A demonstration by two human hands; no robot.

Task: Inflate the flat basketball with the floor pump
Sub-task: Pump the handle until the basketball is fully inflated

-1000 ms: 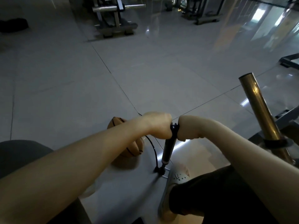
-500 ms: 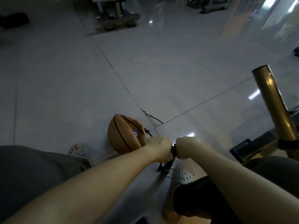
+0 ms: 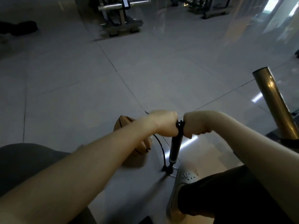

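Observation:
A slim black floor pump [image 3: 175, 150] stands upright on the tiled floor, its handle raised. My left hand [image 3: 163, 123] grips the left half of the handle and my right hand [image 3: 193, 124] grips the right half. A flat orange basketball [image 3: 123, 125] with black seams lies on the floor left of the pump, largely hidden behind my left forearm. A thin black hose [image 3: 159, 143] arcs from the pump's base toward the ball. A white clog [image 3: 182, 183] sits at the pump's foot bar.
A brass-coloured tube [image 3: 273, 104] slants up at the right on a dark base. Gym machines [image 3: 119, 16] stand at the far side of the floor. A dark bag [image 3: 17, 27] lies far left. My knees fill the lower corners.
The pump handle was high a second ago, went down to the base half a second ago, and is up again now. Both hands kept their grip.

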